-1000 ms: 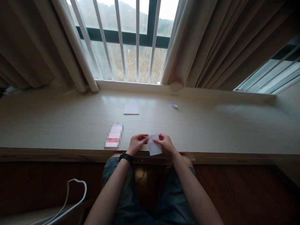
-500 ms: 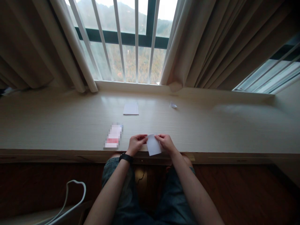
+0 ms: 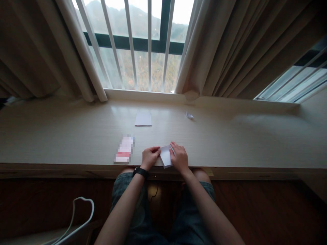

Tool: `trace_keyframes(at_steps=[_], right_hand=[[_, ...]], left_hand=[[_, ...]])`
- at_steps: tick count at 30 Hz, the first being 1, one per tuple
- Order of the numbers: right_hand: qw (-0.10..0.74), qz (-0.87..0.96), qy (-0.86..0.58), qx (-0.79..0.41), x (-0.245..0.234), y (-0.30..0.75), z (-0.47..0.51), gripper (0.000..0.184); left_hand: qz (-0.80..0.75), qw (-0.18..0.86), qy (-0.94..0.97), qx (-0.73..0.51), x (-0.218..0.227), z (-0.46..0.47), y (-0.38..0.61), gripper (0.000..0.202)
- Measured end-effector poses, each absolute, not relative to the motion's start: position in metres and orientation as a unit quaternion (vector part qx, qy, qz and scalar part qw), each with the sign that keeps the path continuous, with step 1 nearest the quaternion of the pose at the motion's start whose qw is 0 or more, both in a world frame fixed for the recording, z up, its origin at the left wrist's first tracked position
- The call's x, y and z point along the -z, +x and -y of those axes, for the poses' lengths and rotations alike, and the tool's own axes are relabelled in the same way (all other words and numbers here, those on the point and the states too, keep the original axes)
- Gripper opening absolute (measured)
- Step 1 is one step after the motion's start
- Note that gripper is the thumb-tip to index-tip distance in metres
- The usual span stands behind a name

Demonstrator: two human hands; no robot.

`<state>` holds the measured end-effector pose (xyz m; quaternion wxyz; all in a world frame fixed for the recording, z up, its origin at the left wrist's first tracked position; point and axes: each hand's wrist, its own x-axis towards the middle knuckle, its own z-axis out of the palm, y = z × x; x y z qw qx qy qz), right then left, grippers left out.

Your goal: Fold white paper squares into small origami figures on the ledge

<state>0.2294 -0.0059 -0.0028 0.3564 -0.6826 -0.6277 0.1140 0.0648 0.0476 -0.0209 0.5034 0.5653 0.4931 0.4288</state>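
A small white sheet of paper [image 3: 166,156] is held between my two hands at the front edge of the tabletop. My left hand [image 3: 150,157] pinches its left edge between thumb and fingers. On the opposite side my right hand [image 3: 179,158] grips the paper, its fingers lying over the top right corner and hiding that part. The lower edge looks doubled, as if folded or layered. Farther back lies a stack of white paper [image 3: 143,119], apart from both hands.
A pixelated pink-and-white flat object [image 3: 124,149] lies left of my hands. A small crumpled whitish piece [image 3: 189,115] sits farther back to the right. Curtains [image 3: 214,47] and a barred window stand behind the tabletop [image 3: 242,139]. A white looped thing [image 3: 84,221] is at lower left.
My right hand has shifted from pinching the paper's top edge to lying over its right side, fingers extended upward. The paper's right part is now covered. My left hand keeps its pinch.
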Motion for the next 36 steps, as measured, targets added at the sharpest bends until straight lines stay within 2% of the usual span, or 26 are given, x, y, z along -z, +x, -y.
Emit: trace_keyframes(at_steps=[4, 8, 17, 36], right_hand=[[0.224, 0.736, -0.636, -0.058, 0.003, 0.225, 0.017, 0.048], [0.158, 0.761, -0.626, -0.054, 0.014, 0.229, 0.02, 0.053], [0.145, 0.76, -0.633, -0.029, 0.022, 0.229, 0.022, 0.056], [0.098, 0.763, -0.639, 0.013, 0.022, 0.228, 0.022, 0.058]], left_hand=[[-0.509, 0.509, 0.564, -0.405, 0.025, -0.054, 0.066, 0.026], [-0.533, 0.566, 0.499, -0.383, 0.027, -0.063, 0.07, 0.026], [-0.567, 0.586, 0.48, -0.323, 0.014, -0.08, 0.076, 0.018], [-0.617, 0.446, 0.617, -0.2, -0.003, -0.08, 0.073, 0.026]])
